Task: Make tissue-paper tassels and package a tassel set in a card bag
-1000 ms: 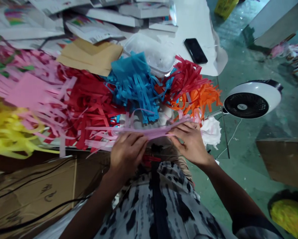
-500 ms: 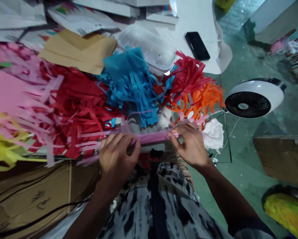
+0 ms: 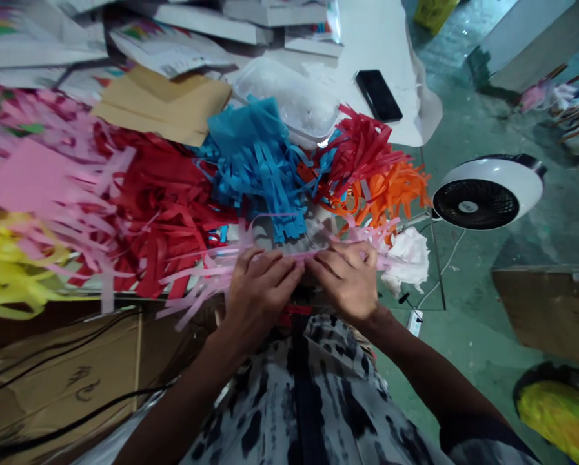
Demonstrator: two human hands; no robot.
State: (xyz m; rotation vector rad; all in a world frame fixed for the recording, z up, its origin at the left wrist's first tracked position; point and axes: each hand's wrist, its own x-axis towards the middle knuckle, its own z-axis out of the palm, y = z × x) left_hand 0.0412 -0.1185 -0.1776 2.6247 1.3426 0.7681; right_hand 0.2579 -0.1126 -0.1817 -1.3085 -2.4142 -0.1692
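Note:
A strip of pink tissue paper with fringed ends (image 3: 199, 284) runs sideways along the table's front edge. My left hand (image 3: 264, 284) is closed over its middle part, fingers curled and pointing right. Close beside it, my right hand (image 3: 347, 278) grips the same rolled paper, with its thumb hidden beneath. Pink fringe fans out past both hands. Just beyond them lies blue fringed paper (image 3: 260, 161), with red fringed paper (image 3: 163, 206) to its left. Orange fringed paper (image 3: 396, 194) lies to the right.
Pink (image 3: 28, 174) and yellow fringed paper (image 3: 13, 271) pile up at left. Behind are a brown envelope (image 3: 163, 106), a clear plastic container (image 3: 289, 103) and a phone (image 3: 379, 95). A white fan (image 3: 487, 190) stands off the right edge, near crumpled white tissue (image 3: 408, 261).
My hands have come together along the pink paper, the left moving right and the right moving left. The flat stretch between them has shortened and is now mostly covered by fingers.

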